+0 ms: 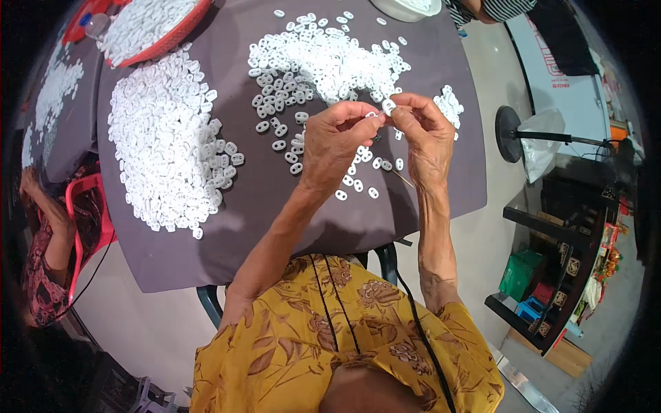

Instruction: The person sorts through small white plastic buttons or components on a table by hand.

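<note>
Central heap (pixel 330 65): small white two-holed pieces, spread on the bench (pixel 165 258).
Right hand (pixel 428 141): at the central heap's lower right edge, thumb and forefinger clamped on a white two-holed piece (pixel 389 106).
Left hand (pixel 332 141): below the central heap, close beside the other hand, thumb and forefinger pinched together; whether they grip anything I cannot tell.
Loose pieces (pixel 358 185): scattered below the central heap, around and between the hands.
Stick (pixel 403 179): thin, below the central heap to the right, near the right wrist.
Left heap (pixel 162 138): left of the central heap, of similar white pieces.
Red basket (pixel 177 40): up and left of the central heap, piled with white pieces.
White bowl (pixel 401 13): up and right of the central heap.
Small heap (pixel 448 105): right of the central heap, beyond the right hand.
</note>
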Tool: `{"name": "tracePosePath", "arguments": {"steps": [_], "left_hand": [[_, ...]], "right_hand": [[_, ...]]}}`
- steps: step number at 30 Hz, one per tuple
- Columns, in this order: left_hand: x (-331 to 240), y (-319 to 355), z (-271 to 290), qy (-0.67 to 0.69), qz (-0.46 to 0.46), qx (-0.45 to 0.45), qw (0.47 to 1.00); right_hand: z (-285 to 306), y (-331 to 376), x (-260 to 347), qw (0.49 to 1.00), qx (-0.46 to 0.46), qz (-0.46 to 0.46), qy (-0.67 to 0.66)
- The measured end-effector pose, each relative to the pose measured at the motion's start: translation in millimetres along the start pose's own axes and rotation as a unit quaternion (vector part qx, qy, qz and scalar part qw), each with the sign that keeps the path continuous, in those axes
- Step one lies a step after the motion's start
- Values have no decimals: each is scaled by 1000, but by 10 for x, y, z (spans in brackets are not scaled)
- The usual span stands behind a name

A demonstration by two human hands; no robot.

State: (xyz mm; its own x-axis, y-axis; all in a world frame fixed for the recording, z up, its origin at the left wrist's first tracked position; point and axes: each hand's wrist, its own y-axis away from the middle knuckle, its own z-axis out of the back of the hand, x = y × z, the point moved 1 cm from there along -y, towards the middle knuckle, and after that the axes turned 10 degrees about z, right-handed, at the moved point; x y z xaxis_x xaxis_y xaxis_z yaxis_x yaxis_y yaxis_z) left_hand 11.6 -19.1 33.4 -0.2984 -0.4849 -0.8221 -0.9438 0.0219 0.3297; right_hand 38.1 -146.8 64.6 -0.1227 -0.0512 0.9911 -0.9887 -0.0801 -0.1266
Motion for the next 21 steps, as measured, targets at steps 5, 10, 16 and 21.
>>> {"name": "tracePosePath", "arguments": {"steps": [5,10,16,21], "left_hand": [[16,-10,13,-2,4,-1,1000],[-5,-7,9,-10,9,-3,1000],[0,-4,-3,-16,17,-12,1000],[26,-16,-1,-15,14,-11,1000]], "right_hand": [[5,9,-13,999,-7,-8,31],[4,2,-45,1000,-5,-7,21],[-10,38,-26,998,-3,20,51],[-9,38,-37,999,-10,8,42]]}}
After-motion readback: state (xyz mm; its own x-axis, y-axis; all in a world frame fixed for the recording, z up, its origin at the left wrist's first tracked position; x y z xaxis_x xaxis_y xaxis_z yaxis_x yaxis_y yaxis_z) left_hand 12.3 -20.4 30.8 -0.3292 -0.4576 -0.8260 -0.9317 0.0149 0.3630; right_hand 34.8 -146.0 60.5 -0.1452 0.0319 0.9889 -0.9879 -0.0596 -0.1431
